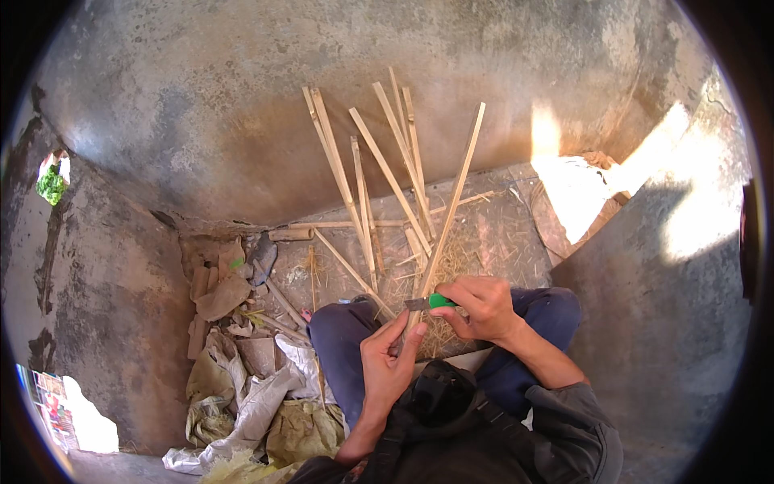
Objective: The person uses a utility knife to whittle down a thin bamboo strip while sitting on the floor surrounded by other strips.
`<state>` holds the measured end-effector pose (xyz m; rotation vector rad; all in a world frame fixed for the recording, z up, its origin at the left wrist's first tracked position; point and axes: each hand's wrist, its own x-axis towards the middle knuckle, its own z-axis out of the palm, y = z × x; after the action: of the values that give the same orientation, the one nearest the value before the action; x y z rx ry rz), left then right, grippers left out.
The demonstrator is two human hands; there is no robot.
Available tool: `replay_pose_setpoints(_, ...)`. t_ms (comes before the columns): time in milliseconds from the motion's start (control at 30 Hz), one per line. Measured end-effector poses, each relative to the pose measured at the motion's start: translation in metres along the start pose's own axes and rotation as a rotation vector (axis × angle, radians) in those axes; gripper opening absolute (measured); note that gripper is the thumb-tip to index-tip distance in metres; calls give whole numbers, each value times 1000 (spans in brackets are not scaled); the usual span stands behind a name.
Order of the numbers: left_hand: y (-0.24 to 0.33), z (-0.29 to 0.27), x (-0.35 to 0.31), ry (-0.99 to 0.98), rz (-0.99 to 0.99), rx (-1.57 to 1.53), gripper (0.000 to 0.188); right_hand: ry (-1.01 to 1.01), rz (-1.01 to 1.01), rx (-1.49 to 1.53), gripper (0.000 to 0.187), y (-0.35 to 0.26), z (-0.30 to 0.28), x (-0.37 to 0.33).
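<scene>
My left hand (385,367) grips the lower end of a long pale bamboo strip (454,194), its thumb and fingers on either side of it. The strip slants away from me, its far end near the back wall. My right hand (482,306) is closed round the green handle of a knife (439,301). The knife's short metal blade lies across the strip, just beyond my left fingers. Several more bamboo strips (388,165) lean fanned out against the far wall. Thin shavings (443,337) lie on the floor between my bent legs.
Concrete walls (242,105) rise in front and on both sides. Crumpled sacks (254,403) lie at my left, near bamboo pieces (199,302) and a wooden-handled tool (278,290). Sunlight falls through an opening at the right corner (576,194).
</scene>
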<state>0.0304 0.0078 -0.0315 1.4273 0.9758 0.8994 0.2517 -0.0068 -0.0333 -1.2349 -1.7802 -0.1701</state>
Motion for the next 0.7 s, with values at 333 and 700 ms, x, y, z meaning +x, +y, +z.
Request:
replay_pose_setpoints(333,4,-7,-15,-36,-51,-36,38,60,189,-85,25,17,-21,6)
replay_pose_setpoints(700,4,-21,-11,-105,-106,-88,37,3,53,39,29,8,-3,0)
